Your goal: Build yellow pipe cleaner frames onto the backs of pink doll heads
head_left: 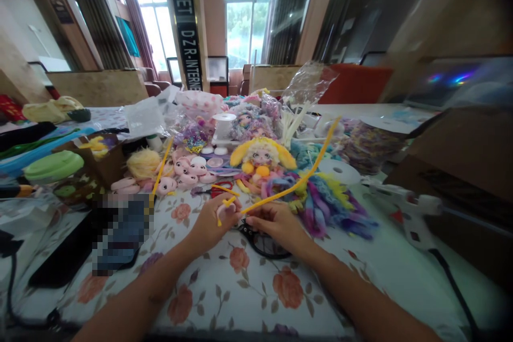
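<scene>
Flower-print tablecloth (228, 326) covers the worktable; windows and a pillar lettered "INTERNET" stand behind. Phone (124, 235) at left has its screen pixelated, contents unreadable. Both forearms are cut off below the elbow by the frame's lower part. Left-hand fingers hide most of a small pale pink piece (225, 214) with short yellow bits on it; its exact form is hard to make out. Black looped tool (269, 248) lies partly under the right hand (282, 227), type uncertain.

Room to move: printed cloth runs between the forearms to the near edge. Yellow-eared doll (262, 156) and multicolored fiber (320, 203) crowd the far side; glue gun (417, 214) lies well right.

Pose: forearms converge, hands nearly touching. Left hand (214, 224) grasps the pink piece, fingers curled. Right thumb and index pinch a yellow fuzzy strip (298, 184) near its lower end; it slants up and right.
</scene>
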### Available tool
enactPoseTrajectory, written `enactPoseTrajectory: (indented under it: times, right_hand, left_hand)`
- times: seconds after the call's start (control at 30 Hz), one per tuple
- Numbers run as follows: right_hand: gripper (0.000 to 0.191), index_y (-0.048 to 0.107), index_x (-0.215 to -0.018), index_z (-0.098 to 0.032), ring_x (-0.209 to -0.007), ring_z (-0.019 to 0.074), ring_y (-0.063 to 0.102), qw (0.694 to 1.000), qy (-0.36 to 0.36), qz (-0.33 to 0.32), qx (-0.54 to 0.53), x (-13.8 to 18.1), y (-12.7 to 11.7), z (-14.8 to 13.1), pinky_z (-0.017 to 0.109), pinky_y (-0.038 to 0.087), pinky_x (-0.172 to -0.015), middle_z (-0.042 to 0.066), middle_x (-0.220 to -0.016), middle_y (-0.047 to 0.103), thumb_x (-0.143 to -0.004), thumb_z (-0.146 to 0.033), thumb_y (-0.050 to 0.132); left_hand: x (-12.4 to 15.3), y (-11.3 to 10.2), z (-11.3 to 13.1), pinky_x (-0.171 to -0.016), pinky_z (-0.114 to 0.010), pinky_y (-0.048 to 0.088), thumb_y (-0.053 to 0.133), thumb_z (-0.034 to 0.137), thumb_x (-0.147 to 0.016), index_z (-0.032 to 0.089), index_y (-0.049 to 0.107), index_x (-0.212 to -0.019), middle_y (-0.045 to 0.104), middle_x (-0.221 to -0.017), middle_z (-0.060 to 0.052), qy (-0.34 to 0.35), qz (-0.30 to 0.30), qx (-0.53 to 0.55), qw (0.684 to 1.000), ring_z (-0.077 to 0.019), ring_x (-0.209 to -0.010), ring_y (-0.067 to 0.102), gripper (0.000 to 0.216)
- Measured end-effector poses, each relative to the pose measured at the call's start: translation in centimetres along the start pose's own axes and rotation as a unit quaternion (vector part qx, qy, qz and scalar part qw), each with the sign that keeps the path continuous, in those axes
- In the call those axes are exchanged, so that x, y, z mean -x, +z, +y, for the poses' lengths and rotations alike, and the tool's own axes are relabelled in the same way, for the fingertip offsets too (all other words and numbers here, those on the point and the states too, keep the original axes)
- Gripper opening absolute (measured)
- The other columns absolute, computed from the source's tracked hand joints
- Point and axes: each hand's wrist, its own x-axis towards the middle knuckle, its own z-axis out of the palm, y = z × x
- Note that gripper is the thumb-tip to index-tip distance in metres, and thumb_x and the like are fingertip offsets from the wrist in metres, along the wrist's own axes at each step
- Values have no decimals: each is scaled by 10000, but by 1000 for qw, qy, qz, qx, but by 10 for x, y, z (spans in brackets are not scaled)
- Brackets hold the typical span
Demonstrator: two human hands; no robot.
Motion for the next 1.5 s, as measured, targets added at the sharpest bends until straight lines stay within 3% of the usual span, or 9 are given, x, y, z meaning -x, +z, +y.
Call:
enactPoseTrajectory:
  times: [0.37,0.67,0.73,0.8,0.9,1.03,1.13,1.3,1.5]
  right_hand:
    - [176,700,-945,-235,-736,190,572,872,-291,149,365,1,-8,-8,308,481,-665,70,-777,621,-841,-256,560]
    - [166,729,-836,-225,-755,196,632,930,-253,156,214,7,-7,-15,315,496,-706,74,-813,695,-846,-254,566]
    - [195,733,-808,-227,-736,187,642,959,-219,84,162,15,-9,-29,302,498,-705,63,-784,702,-856,-289,555]
    - [216,736,-881,-241,-708,166,657,971,-156,-157,94,24,-12,-45,263,507,-667,44,-792,718,-852,-360,557]
    - [544,622,-1192,-213,-673,166,674,877,-46,-478,-5,32,-16,-56,224,510,-562,70,-897,730,-718,-475,673]
    - [267,728,-686,-162,-555,108,601,978,11,-208,-20,18,-15,-38,182,454,-517,24,-640,683,-758,-409,657]
    - [204,717,-782,-181,-497,73,542,985,75,-3,-154,3,-14,-21,163,413,-454,-3,-627,656,-735,-377,694]
    - [260,719,-904,-198,-555,77,591,958,67,17,-279,0,-12,-16,170,463,-507,20,-697,689,-728,-388,711]
    - [240,740,-862,-207,-667,162,647,995,-57,23,-78,10,2,-19,293,539,-607,49,-757,707,-797,-411,630]
  left_hand:
    - [-1,3,2,-697,-242,413,577,295,-788,199,620,-816,617,-776,-18,39,8,-72,997,-163,-719,555,109]
    - [-5,-2,-5,-603,-225,401,650,299,-721,182,603,-797,581,-731,4,-24,66,28,997,-117,-608,496,148]
    - [-9,-5,-7,-588,-219,402,676,299,-692,168,600,-783,581,-740,1,-44,96,75,992,-113,-615,499,177]
    - [-12,-7,-6,-580,-212,404,707,300,-651,157,599,-768,570,-711,5,-67,116,131,982,-109,-614,500,214]
    - [-14,-7,-3,-576,-205,402,739,290,-604,155,597,-778,551,-668,19,-101,124,196,967,-101,-600,492,262]
    - [-11,-4,-2,-553,-194,381,740,255,-607,160,591,-765,537,-657,27,-103,94,221,965,-86,-580,478,237]
    - [-7,-3,-3,-557,-197,379,718,255,-645,167,586,-761,526,-640,29,-99,55,225,968,-88,-577,481,196]
    - [-5,-3,-2,-553,-203,366,695,241,-666,171,589,-796,542,-678,22,-103,3,177,979,-95,-587,487,181]
    - [-11,-8,-6,-663,-252,394,675,217,-664,168,610,-752,620,-750,-14,-46,101,-25,994,-153,-709,537,120]
